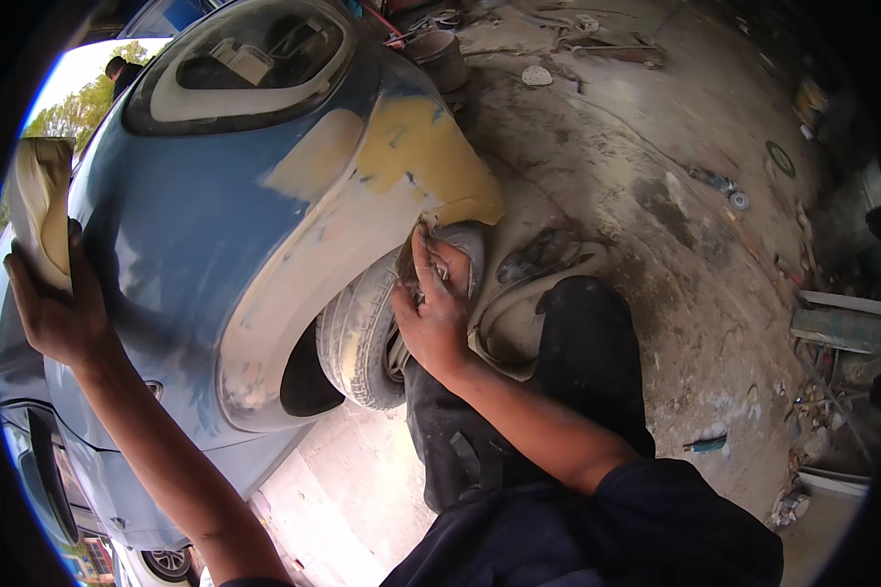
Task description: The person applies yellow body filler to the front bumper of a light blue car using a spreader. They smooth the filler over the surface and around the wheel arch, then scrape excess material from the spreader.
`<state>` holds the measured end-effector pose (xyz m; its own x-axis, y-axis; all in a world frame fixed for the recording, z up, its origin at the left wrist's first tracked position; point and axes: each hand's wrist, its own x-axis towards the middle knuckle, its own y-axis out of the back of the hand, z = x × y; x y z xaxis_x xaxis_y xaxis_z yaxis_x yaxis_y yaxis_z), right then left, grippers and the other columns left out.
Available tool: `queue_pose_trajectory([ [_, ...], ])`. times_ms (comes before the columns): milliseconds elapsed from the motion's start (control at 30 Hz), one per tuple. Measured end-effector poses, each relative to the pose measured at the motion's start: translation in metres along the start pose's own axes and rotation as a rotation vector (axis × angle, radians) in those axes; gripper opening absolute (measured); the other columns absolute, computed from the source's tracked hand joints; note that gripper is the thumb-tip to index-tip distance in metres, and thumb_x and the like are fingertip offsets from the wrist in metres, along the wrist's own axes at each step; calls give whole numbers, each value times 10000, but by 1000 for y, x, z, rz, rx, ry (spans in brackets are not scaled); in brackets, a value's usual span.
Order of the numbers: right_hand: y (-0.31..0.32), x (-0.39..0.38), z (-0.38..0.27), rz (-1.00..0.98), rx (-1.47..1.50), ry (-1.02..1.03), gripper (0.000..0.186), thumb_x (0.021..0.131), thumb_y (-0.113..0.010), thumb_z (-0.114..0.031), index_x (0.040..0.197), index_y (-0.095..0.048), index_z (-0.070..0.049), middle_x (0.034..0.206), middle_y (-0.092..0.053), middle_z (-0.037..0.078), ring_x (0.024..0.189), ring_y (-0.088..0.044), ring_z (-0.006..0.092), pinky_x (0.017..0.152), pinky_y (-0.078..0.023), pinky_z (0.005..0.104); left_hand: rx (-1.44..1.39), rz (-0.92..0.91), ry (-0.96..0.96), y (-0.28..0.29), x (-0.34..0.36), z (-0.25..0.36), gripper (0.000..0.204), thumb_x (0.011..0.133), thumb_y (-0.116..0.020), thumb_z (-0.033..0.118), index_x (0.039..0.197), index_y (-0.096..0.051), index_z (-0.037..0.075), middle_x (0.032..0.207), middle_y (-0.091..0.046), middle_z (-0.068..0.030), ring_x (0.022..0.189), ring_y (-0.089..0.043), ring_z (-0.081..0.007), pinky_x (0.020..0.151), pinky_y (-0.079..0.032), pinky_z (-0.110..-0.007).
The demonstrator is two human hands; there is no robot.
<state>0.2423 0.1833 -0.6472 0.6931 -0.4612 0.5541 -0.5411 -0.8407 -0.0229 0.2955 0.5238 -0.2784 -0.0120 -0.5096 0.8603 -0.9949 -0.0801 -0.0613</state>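
Observation:
At the far left, my left hand [61,311] grips a flat putty board [44,157] coated with smooth cream-yellow filler. My right hand [436,308] is at the wheel arch, its fingers closed on a thin dark putty spreader [407,262], partly hidden by the fingers. The spreader's upper end meets the lower edge of the bumper corner, above the tyre [350,342]. Yellow filler [401,147] covers that corner of the blue car [181,245]. A sanded, pale band [255,338] curves along the arch, and a tan patch [318,157] lies above it.
My bent knees, in dark trousers [592,342], are beside the wheel. A hose [592,264] coils on the dusty floor. Beyond stand a bucket [435,61] and a small power tool [722,184]. A teal brush [707,444] lies at right. Another person [119,74] appears beyond the car.

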Motion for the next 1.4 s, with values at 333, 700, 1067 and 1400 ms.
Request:
queue_pose_trajectory([
  [333, 91, 51, 154, -16, -60, -667, 382, 1075, -570, -164, 1411, -675, -13, 1160, -766, 197, 1097, -741, 319, 995, -573, 423, -99, 4, 16, -1, -5, -1, 816, 841, -1005, 326, 1457, -667, -90, 1375, -763, -229, 1248, -761, -326, 1135, -570, -386],
  [700, 104, 106, 221, -487, -267, -918, 630, 1072, -628, -225, 1668, -498, -66, 1379, -727, 132, 960, -696, 237, 749, -577, 457, 77, -51, -98, 6, 3, -8, 810, 873, -956, 487, 1393, -714, -85, 1301, -785, -243, 1146, -802, -334, 1034, -626, -360],
  [1067, 99, 111, 189, -416, -123, -618, 426, 1012, -698, -201, 1398, -752, -29, 1044, -801, 66, 906, -691, 144, 857, -557, 378, 83, -68, -82, 7, 2, -6, 829, 864, -970, 465, 1411, -699, -94, 1310, -780, -254, 1161, -800, -337, 1050, -624, -366],
  [1400, 100, 127, 104, -421, -30, -420, 330, 960, -730, -104, 1250, -741, 54, 1117, -769, 113, 958, -734, 181, 846, -575, 356, 56, -58, -96, 6, 1, -9, 827, 860, -980, 444, 1415, -693, -99, 1294, -785, -251, 1147, -802, -332, 1044, -625, -366],
])
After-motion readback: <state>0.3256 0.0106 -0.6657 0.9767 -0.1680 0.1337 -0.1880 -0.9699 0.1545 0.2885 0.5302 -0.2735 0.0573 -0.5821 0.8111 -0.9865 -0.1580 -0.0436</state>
